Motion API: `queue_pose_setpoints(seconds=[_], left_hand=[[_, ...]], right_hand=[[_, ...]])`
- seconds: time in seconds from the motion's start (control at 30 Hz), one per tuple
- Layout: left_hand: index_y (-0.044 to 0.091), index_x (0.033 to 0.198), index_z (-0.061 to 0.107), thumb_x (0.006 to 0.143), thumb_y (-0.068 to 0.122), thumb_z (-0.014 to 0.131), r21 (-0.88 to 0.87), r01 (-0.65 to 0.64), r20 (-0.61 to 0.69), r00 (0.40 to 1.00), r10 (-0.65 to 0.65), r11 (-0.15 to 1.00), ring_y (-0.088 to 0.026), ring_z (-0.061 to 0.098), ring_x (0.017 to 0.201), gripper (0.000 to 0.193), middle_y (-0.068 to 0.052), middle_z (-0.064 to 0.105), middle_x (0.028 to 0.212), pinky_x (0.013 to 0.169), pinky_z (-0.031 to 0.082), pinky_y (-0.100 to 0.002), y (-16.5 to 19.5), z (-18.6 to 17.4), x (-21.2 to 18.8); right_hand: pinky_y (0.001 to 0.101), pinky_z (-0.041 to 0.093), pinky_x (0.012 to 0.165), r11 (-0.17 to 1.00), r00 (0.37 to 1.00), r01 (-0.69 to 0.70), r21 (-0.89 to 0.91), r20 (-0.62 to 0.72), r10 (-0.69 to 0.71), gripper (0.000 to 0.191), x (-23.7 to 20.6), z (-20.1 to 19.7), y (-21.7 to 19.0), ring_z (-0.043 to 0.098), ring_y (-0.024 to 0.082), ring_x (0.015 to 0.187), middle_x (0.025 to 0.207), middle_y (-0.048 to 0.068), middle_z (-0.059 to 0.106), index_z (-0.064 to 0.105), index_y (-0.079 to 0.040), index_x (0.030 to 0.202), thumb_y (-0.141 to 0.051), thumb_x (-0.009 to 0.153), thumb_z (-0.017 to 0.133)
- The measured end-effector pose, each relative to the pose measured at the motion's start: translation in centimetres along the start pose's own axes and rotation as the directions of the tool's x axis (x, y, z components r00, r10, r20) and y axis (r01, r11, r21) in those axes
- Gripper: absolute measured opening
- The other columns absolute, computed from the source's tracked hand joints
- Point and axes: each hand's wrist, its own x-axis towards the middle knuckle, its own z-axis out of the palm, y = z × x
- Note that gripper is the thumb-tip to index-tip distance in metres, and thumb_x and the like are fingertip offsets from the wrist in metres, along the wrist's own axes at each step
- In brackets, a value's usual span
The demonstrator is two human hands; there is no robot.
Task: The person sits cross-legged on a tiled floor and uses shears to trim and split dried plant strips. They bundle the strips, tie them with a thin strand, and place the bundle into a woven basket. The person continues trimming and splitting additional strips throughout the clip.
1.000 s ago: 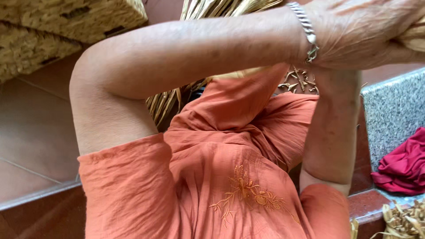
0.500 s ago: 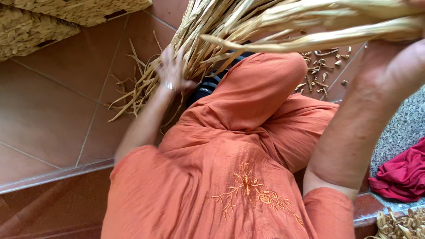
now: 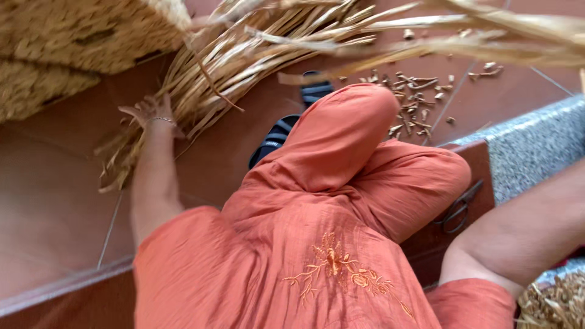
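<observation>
Left hand [image 3: 152, 113], fingers spread, presses into the dry straw bundle [image 3: 244, 61] on the tiled floor [image 3: 55, 183]. Woven baskets [image 3: 67, 42] sit just left of the bundle. Right hand is out of view, so its state can't be told.

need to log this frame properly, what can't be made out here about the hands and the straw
- Right hand: cut off by the right edge of the head view; only the forearm shows, so its grip is unknown.
- Left hand: fingers reach into the dried straw bundle; whether they grasp any stalks is blurred.
- Raised straw stalks: motion-blurred and run off the right edge.
- Scissors: blades partly hidden behind the orange-clad knee.
</observation>
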Motion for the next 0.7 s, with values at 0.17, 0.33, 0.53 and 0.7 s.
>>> queue_pose_setpoints(seconds=[0.17,0.33,0.53,0.7], left_hand=[[0.005,0.11,0.074,0.084,0.062,0.08,-0.462,-0.411,-0.346,0.9,0.266,0.786,-0.038,0.07,0.104,0.062,-0.02,0.074,0.111,0.094,0.051,-0.059,3.3,-10.1,-6.7],[0.013,0.123,0.075,0.092,0.029,0.075,-0.51,-0.743,-0.778,0.183,0.601,-0.434,-0.015,0.073,0.109,0.035,-0.007,0.078,0.12,0.098,0.058,-0.031,14.1,-18.0,-19.2],[0.001,0.15,0.044,0.114,0.036,0.041,-0.284,-0.096,-0.958,0.078,0.277,-0.954,-0.029,0.051,0.142,0.05,-0.02,0.056,0.148,0.128,0.037,-0.045,28.3,-26.6,-26.3],[-0.003,0.131,0.042,0.112,0.017,0.071,-0.176,0.805,-0.754,0.26,0.603,-0.567,-0.033,0.064,0.102,0.04,-0.016,0.061,0.106,0.103,0.054,-0.054,34.6,-30.2,-25.6]], right_hand=[[0.0498,0.048,0.113,0.984,0.986,0.154,0.086,-0.084,-0.147,0.028,-2.6,-5.2,-3.9,0.063,0.027,0.112,0.104,0.013,0.062,0.056,-0.002,0.109,-0.029,0.117,0.057],[0.0515,0.048,0.116,0.848,0.869,0.493,0.192,-0.156,-0.47,0.029,-3.2,-1.2,-0.7,0.063,0.027,0.114,0.104,0.013,0.061,0.054,-0.002,0.11,-0.031,0.117,0.055],[0.0438,0.049,0.109,0.859,0.855,0.508,-0.064,-0.081,-0.512,0.026,-12.4,6.6,3.7,0.052,0.014,0.085,0.084,0.0,0.046,0.044,-0.015,0.103,-0.031,0.119,0.056],[0.0464,0.052,0.105,0.852,0.88,0.403,-0.334,-0.116,-0.461,0.018,-18.3,5.0,4.8,0.055,0.015,0.083,0.083,-0.001,0.048,0.046,-0.017,0.108,-0.026,0.115,0.06]])
